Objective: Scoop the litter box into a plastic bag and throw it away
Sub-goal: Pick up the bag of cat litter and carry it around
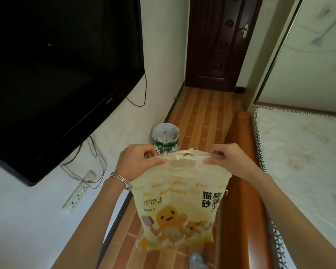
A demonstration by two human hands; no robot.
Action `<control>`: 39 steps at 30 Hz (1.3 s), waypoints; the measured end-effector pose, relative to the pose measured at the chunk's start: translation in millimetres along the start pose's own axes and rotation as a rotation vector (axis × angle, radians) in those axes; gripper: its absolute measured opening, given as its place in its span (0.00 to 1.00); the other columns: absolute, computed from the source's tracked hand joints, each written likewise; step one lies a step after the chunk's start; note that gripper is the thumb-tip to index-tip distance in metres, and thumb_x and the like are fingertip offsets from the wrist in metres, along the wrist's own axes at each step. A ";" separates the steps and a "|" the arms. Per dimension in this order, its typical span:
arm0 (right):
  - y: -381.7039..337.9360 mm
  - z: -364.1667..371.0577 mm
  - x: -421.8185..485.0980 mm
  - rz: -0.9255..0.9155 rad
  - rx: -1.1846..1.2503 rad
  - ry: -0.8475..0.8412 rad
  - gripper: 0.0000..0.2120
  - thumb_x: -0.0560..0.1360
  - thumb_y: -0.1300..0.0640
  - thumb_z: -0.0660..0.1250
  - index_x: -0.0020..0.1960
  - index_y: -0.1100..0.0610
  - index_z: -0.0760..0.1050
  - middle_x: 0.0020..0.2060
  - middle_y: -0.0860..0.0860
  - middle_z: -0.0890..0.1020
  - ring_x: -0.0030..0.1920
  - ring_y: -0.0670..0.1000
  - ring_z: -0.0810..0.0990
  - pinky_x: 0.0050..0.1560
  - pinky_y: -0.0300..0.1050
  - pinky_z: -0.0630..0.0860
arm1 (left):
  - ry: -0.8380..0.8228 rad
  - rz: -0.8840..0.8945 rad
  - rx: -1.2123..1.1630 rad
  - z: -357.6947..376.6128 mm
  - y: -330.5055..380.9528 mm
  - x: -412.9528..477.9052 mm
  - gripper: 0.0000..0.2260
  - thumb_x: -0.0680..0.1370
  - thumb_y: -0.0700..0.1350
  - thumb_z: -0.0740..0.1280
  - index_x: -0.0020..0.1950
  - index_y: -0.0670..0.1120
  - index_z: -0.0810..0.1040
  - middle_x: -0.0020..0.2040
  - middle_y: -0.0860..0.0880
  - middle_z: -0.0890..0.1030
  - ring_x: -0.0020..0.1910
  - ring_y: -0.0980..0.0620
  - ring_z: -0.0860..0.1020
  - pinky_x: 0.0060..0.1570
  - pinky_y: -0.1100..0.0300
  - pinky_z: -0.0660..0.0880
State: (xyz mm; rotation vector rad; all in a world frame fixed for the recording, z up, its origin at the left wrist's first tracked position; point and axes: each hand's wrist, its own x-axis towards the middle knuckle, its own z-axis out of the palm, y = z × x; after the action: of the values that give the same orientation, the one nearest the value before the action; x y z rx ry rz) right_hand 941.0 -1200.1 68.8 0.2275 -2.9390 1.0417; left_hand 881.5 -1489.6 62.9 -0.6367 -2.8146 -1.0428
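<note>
Tiled floor (200, 113) runs toward a dark door (217, 45), and at lower centre the left grip (138, 158) and right grip (225, 160) pinch the top edge of the plastic bag (178, 206), so scooping seems done, only binning in the pail (165, 138) just above remaining

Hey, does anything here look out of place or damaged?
The cat litter bag, pinched at its top by the left hand and right hand, looks ragged along its bottom edge. Cables dangle in a tangle above the wall's power strip.
</note>
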 end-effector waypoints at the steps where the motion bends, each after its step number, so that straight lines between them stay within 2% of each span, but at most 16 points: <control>1: 10.3 -8.7 10.1 0.002 0.000 -0.006 0.11 0.68 0.43 0.71 0.38 0.50 0.75 0.32 0.52 0.78 0.33 0.50 0.74 0.35 0.50 0.70 | -0.003 -0.006 0.003 6.2 4.2 14.4 0.15 0.63 0.64 0.73 0.32 0.54 0.76 0.29 0.57 0.77 0.32 0.58 0.75 0.33 0.59 0.72; 3: 30.3 -26.2 29.8 0.005 -0.001 -0.012 0.11 0.68 0.43 0.71 0.38 0.50 0.76 0.31 0.51 0.78 0.32 0.49 0.74 0.35 0.50 0.70 | -0.005 -0.020 0.006 18.7 13.2 42.7 0.14 0.64 0.62 0.73 0.33 0.53 0.77 0.29 0.57 0.77 0.31 0.59 0.75 0.33 0.61 0.71; 6: 59.5 -50.9 57.3 0.006 -0.001 -0.014 0.09 0.68 0.43 0.71 0.36 0.46 0.74 0.29 0.46 0.76 0.31 0.44 0.72 0.34 0.45 0.69 | -0.005 -0.037 -0.014 38.4 25.6 83.6 0.14 0.64 0.61 0.74 0.33 0.52 0.78 0.29 0.55 0.78 0.31 0.58 0.75 0.34 0.59 0.72; 10: 94.3 -81.9 88.4 0.013 -0.025 -0.006 0.15 0.68 0.40 0.69 0.40 0.51 0.76 0.33 0.49 0.79 0.35 0.50 0.77 0.37 0.52 0.74 | 0.009 -0.049 -0.039 63.2 38.9 129.5 0.13 0.63 0.61 0.74 0.32 0.53 0.78 0.29 0.55 0.79 0.31 0.56 0.75 0.34 0.55 0.74; 18: 141.9 -116.5 133.1 0.032 -0.012 0.016 0.14 0.70 0.44 0.70 0.41 0.55 0.77 0.34 0.53 0.80 0.38 0.52 0.77 0.39 0.53 0.73 | 0.021 -0.038 -0.079 93.5 54.3 198.9 0.19 0.58 0.70 0.69 0.30 0.56 0.76 0.28 0.56 0.77 0.27 0.57 0.71 0.33 0.55 0.73; 23: 164.9 -123.6 165.6 0.038 0.033 0.032 0.13 0.70 0.45 0.70 0.41 0.55 0.77 0.35 0.52 0.80 0.38 0.52 0.77 0.40 0.54 0.74 | 0.017 -0.025 -0.070 104.6 47.3 244.3 0.17 0.60 0.67 0.72 0.31 0.55 0.77 0.29 0.56 0.78 0.29 0.57 0.72 0.33 0.56 0.73; 25: 173.9 -128.1 182.3 0.043 0.028 0.040 0.14 0.69 0.43 0.69 0.41 0.55 0.77 0.35 0.52 0.80 0.39 0.52 0.77 0.40 0.54 0.74 | 0.007 -0.016 -0.063 106.7 46.5 266.0 0.13 0.62 0.63 0.74 0.30 0.56 0.77 0.29 0.57 0.78 0.29 0.58 0.72 0.32 0.58 0.72; 28: 185.5 -137.1 211.1 0.059 0.001 0.037 0.14 0.69 0.42 0.68 0.42 0.53 0.77 0.37 0.50 0.81 0.39 0.50 0.78 0.41 0.52 0.75 | -0.007 0.007 -0.062 108.2 45.4 300.7 0.11 0.64 0.59 0.75 0.29 0.59 0.74 0.29 0.62 0.77 0.31 0.60 0.73 0.31 0.64 0.69; 32: 203.0 -151.1 257.1 0.072 -0.020 0.013 0.11 0.70 0.43 0.69 0.43 0.50 0.77 0.37 0.48 0.80 0.39 0.48 0.78 0.41 0.50 0.75 | -0.034 0.007 -0.055 115.0 36.0 352.0 0.12 0.64 0.59 0.75 0.29 0.58 0.74 0.29 0.58 0.77 0.30 0.59 0.73 0.31 0.65 0.67; 36: 221.4 -162.0 306.5 0.080 -0.022 -0.007 0.09 0.70 0.45 0.70 0.44 0.50 0.77 0.37 0.47 0.80 0.39 0.47 0.78 0.41 0.48 0.76 | -0.061 0.012 -0.055 124.0 20.6 401.5 0.12 0.64 0.59 0.74 0.29 0.57 0.73 0.30 0.63 0.76 0.32 0.61 0.73 0.31 0.67 0.65; 39: 232.6 -168.2 341.5 0.074 -0.013 -0.017 0.05 0.70 0.47 0.70 0.42 0.47 0.77 0.36 0.45 0.80 0.38 0.43 0.77 0.38 0.41 0.73 | -0.088 0.006 -0.063 129.6 8.2 438.5 0.12 0.64 0.59 0.74 0.30 0.55 0.75 0.32 0.64 0.76 0.30 0.60 0.72 0.31 0.65 0.67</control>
State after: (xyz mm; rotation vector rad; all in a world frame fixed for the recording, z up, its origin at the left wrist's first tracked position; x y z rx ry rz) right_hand 564.5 -961.1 75.6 0.1293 -2.9894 1.0331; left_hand 494.8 -1245.5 59.7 -0.7142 -2.8614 -1.1337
